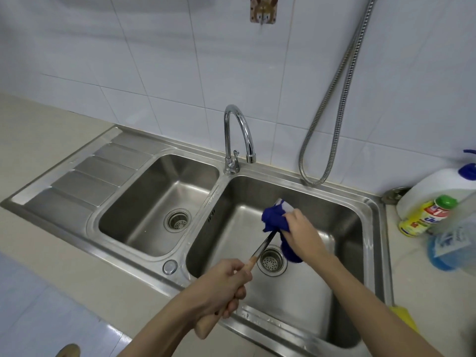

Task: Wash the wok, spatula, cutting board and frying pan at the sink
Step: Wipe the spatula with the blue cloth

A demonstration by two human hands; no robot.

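Only the head view to go on, so here's what I'm seeing from it. I'm working the spatula [260, 247] right now, over the right basin of the sink [371, 202], pretty much straight above that basin's drain [273, 261]. My left hand [219, 289] is wrapping its fingers [233, 305] fully round the wooden handle, a proper closed grip, with the butt end poking out below my fist toward the near rim. My right hand [300, 228] is bunching a blue cloth [275, 220] tight around the blade end, fingers curled into the fabric, so the blade itself is hidden and I can't say how clean it is.

The spatula's long axis is running from near-left up to far-right: handle toward me, working end pointing away toward the back wall of the basin and tipping slightly down into it. The metal shank is showing just beyond the drain, between my two hands.

To do this bit well, I'm thinking: keep the left grip firm so the handle isn't twisting, and drag the cloth along the shank lengthways rather than only squeezing the tip, rotating the handle to reach both faces. The faucet [239, 140], beyond the drain at the back rim, isn't visibly running, so a rinse looks like it's needed after. Wok, board and pan aren't in view.
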